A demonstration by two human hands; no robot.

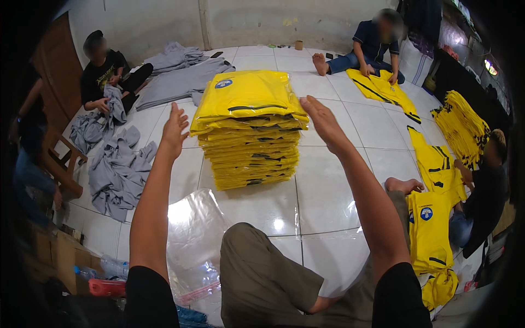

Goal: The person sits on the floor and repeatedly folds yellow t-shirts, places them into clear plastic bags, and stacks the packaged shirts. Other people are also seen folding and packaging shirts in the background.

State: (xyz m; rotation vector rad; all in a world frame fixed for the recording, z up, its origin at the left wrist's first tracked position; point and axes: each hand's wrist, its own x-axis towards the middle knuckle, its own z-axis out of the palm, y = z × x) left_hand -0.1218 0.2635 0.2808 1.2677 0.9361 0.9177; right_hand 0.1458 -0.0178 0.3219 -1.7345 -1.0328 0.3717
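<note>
A tall stack of folded yellow garments in clear plastic bags (250,131) stands on the tiled floor in front of me. The topmost one bears a blue and white emblem and a dark stripe. My left hand (177,130) is raised at the stack's left side, fingers apart, holding nothing. On the other side, my right hand (322,119) is held up close to the top bag's right edge; whether it touches the bag cannot be told. Clear plastic bags (197,242) lie flat on the floor beside my bent knee. Yellow garments with dark trim (430,229) lie to my right.
Grey garments (119,172) lie in heaps at left, near a person (100,74) handling grey cloth. Two other people, at the back right (375,45) and right (486,192), handle yellow garments. A wooden stool (61,160) and plastic bottles (112,266) are at left.
</note>
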